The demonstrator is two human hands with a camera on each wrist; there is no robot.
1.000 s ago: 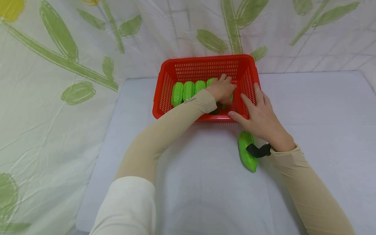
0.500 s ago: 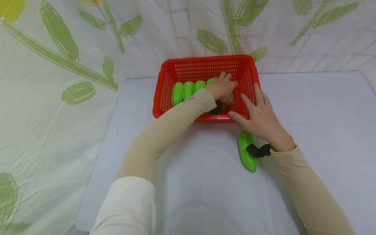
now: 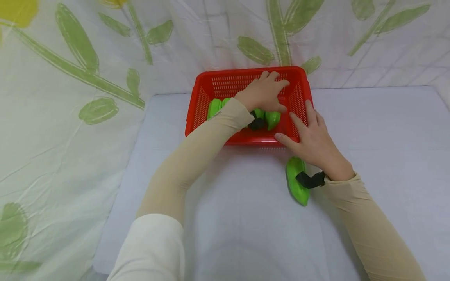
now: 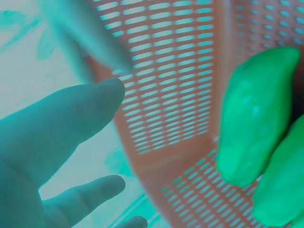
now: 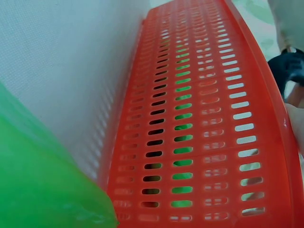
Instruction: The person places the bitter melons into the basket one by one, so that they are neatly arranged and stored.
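Note:
Inside the red plastic basket [image 3: 261, 141], several glossy green, pointed fruits [image 3: 272, 120] lie in a row, partly covered by my left arm. My left hand [image 3: 261, 93] hovers over them, fingers spread and holding nothing. The left wrist view shows this hand [image 4: 47, 128] at the left, apart from a green fruit [image 4: 256, 116] in the basket. My right hand [image 3: 313, 140] rests at the basket's front right corner, its thumb at the front rim and its fingers extended along the right side. Below that hand, another green fruit [image 3: 297, 181] lies on the table, partly hidden by the wrist strap.
The basket stands at the back of the pale table [image 3: 239, 218], close to a white curtain [image 3: 197, 35] printed with green leaves. A black strap [image 3: 311, 180] sits on the right wrist. The basket's slotted side [image 5: 185, 123] fills the right wrist view.
My left hand has risen off the row of fruits and moved toward the basket's back, uncovering the rightmost fruits. The right hand keeps its place at the corner.

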